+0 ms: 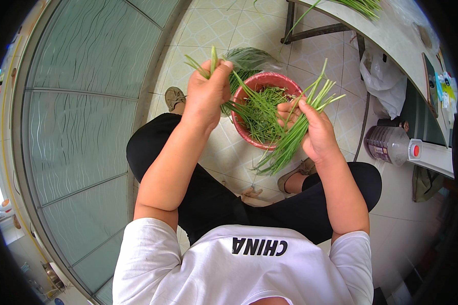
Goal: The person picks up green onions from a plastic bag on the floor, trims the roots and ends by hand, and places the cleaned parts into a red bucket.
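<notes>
My left hand (210, 85) is closed around a few green chive stalks, their pale ends poking up past the thumb and their leaves trailing over the basin. In my right hand (316, 122) is a thicker bunch of chives (295, 139), pinned by the thumb, with pale ends at upper right and leaf tips hanging at lower left. Between the hands, a red basin (248, 136) stands on the floor, holding loose chive scraps (265, 114). Behind it lies a clear plastic bag (250, 57) with more chives (248, 76), partly hidden by my left hand and the basin.
A table (389, 42) at upper right carries more chives (360, 7) and a phone (429, 84). Below it hang white plastic bags (383, 82); a large plastic bottle (387, 145) lies near its edge. Glass sliding panels (84, 129) line the left side.
</notes>
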A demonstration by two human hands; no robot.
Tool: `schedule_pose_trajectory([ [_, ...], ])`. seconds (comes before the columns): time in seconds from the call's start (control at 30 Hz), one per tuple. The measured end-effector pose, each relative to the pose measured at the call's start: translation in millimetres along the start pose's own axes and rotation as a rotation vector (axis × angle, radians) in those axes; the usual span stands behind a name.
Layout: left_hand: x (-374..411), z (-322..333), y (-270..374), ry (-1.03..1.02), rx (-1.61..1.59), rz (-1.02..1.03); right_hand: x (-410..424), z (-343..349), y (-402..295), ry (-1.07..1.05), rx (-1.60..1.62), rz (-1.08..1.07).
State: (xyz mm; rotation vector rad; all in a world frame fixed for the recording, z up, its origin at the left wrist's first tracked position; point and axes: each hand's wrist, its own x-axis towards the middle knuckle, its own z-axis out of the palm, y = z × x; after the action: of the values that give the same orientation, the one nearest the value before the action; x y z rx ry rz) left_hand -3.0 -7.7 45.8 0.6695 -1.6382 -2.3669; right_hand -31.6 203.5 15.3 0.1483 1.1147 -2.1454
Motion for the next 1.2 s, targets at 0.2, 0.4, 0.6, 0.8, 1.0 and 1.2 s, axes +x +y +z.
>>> schedule_pose_trajectory([
  [0.2,7.2,-16.5,20.6,0.086,-0.035,0.064,2.8,-13.2,-11.3,-0.027,-0.031,-0.066],
  [0.4,10.6,-32.5,33.9,0.158,-0.050,0.120,3.3,-14.5,-16.9,0.027,-0.036,-0.101],
  [0.6,12.2,-45.4,46.7,0.208,-0.057,0.177,0.5,-12.8,-22.8,0.129,-0.120,-0.138],
  [0.8,12.0,-51.8,54.4,0.242,-0.060,0.219,-0.5,-13.9,-25.6,0.197,-0.211,-0.120],
  [1.0,13.2,-58.6,57.8,0.248,-0.120,0.243,-1.3,-13.2,-25.2,0.234,-0.267,-0.121],
  [1.2,14.1,-63.3,65.1,0.301,-0.101,0.264,-2.4,-10.2,-24.9,0.253,-0.333,-0.082],
])
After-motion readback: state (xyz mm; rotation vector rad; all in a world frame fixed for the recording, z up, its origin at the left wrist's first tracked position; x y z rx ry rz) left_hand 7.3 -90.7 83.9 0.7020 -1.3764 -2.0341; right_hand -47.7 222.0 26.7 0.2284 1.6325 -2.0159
